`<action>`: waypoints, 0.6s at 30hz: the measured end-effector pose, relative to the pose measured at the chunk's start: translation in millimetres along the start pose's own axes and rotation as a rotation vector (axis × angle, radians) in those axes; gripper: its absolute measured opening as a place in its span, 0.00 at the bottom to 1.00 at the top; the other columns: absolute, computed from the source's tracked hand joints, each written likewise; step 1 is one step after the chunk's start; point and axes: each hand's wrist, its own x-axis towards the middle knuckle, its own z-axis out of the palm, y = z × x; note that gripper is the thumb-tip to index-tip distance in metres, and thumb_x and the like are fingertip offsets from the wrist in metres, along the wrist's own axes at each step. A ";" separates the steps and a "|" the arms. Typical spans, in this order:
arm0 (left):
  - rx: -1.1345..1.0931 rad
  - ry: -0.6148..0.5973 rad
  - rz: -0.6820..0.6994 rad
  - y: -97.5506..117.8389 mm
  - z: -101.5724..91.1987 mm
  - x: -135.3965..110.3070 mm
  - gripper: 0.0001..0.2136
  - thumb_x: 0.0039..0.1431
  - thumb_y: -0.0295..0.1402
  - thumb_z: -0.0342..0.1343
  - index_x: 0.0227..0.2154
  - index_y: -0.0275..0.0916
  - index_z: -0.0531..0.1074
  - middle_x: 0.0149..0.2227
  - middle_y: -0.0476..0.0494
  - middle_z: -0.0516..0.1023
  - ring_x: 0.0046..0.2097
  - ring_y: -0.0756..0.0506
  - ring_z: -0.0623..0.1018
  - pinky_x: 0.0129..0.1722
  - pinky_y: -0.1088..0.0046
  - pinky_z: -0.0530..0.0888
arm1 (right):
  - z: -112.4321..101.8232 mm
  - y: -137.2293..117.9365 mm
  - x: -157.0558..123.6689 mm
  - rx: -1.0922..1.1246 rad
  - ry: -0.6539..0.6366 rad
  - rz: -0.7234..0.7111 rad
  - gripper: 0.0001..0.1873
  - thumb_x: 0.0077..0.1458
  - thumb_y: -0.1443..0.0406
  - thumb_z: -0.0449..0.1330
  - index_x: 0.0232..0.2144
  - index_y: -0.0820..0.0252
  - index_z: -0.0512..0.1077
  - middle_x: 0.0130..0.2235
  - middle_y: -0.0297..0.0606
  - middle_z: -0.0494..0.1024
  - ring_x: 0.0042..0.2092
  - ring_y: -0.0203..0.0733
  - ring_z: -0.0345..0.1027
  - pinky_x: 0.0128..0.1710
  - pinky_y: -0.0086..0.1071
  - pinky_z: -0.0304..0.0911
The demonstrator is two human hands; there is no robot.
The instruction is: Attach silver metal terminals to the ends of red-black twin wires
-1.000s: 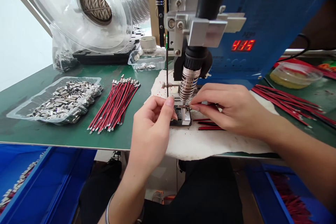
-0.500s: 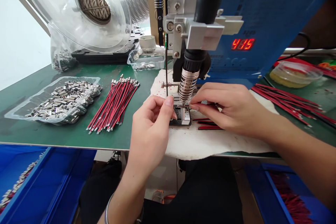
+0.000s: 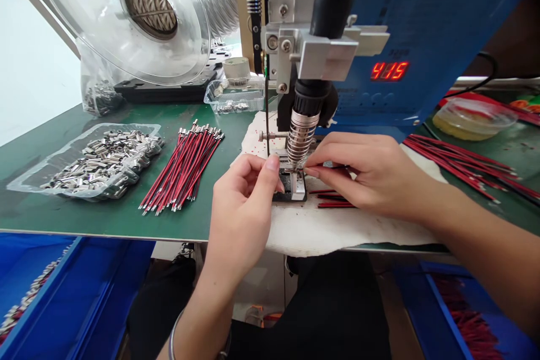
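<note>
My left hand [image 3: 248,202] is closed in a pinch at the left side of a small metal fixture [image 3: 297,187]; whatever its fingertips hold is hidden. Opposite it, my right hand [image 3: 363,174] pinches at the fixture's right side, and what lies between thumb and finger is too small to make out. Just above the fixture, between both hands, the soldering head [image 3: 302,129] with its coiled spring points down. Several red and black wires [image 3: 333,199] lie on the white cloth [image 3: 307,236] under my right hand.
A clear tray of metal sleeves [image 3: 105,160] and a bundle of red-black wires [image 3: 183,169] are on the left. More wires [image 3: 459,166] lie right. The blue machine [image 3: 405,28] displays 415. A fume-extractor hood [image 3: 101,11] stands back left; blue bins [image 3: 105,287] sit below the table.
</note>
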 end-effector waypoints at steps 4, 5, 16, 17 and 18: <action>0.002 -0.001 0.006 0.3 -0.3 -0.6 0.16 0.69 0.39 0.58 0.25 0.39 0.71 0.19 0.53 0.64 0.22 0.53 0.60 0.26 0.72 0.62 | 0.8 0.6 -0.7 -0.007 0.005 -0.014 0.07 0.67 0.69 0.58 0.38 0.57 0.76 0.37 0.39 0.80 0.37 0.42 0.74 0.35 0.35 0.67; 0.001 -0.001 0.008 0.2 -0.4 -0.6 0.16 0.69 0.39 0.58 0.25 0.39 0.71 0.19 0.53 0.65 0.22 0.53 0.60 0.26 0.72 0.62 | 0.9 0.7 -1.0 -0.008 0.004 -0.017 0.07 0.67 0.69 0.58 0.38 0.58 0.76 0.37 0.39 0.80 0.37 0.42 0.74 0.35 0.35 0.67; 0.004 0.002 0.011 1.2 0.0 -0.3 0.16 0.69 0.39 0.57 0.25 0.39 0.72 0.19 0.53 0.64 0.21 0.52 0.60 0.25 0.71 0.61 | 0.4 -1.3 -2.0 0.002 0.034 0.000 0.07 0.66 0.69 0.59 0.38 0.55 0.78 0.38 0.38 0.81 0.37 0.42 0.76 0.35 0.37 0.69; 0.006 0.005 0.012 1.1 0.1 -0.4 0.16 0.69 0.39 0.57 0.25 0.39 0.71 0.19 0.53 0.64 0.21 0.52 0.60 0.25 0.71 0.61 | 0.5 -1.5 -1.9 0.002 0.039 0.001 0.07 0.66 0.69 0.59 0.38 0.56 0.78 0.38 0.38 0.81 0.37 0.43 0.76 0.34 0.37 0.69; 0.007 0.006 0.013 0.8 0.0 -0.4 0.16 0.69 0.39 0.57 0.24 0.39 0.71 0.19 0.52 0.65 0.22 0.53 0.60 0.25 0.72 0.61 | 0.6 -1.7 -1.8 0.001 0.044 0.003 0.07 0.65 0.69 0.59 0.38 0.56 0.78 0.38 0.39 0.81 0.37 0.43 0.76 0.34 0.37 0.70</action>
